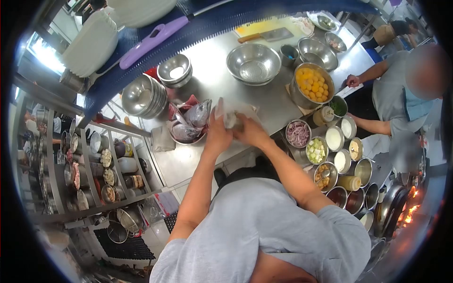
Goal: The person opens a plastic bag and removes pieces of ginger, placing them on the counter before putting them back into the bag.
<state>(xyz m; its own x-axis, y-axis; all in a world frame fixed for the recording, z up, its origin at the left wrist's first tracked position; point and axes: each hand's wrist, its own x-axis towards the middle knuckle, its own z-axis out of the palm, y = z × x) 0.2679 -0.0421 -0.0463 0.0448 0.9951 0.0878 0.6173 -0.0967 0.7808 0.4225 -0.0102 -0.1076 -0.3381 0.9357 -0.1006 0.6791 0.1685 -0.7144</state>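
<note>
Clear plastic bag (234, 114) sits gripped between both hands, left (217, 134) and right (252, 133), held together.

two hands (218, 137) (251, 132), one cleaver (269, 35), one purple-handled tool (153, 37), one fish bowl (188, 125)

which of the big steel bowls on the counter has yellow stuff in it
The steel bowl right of the empty mixing bowl, piled with round yellow pieces; the other big bowls look empty.
</note>
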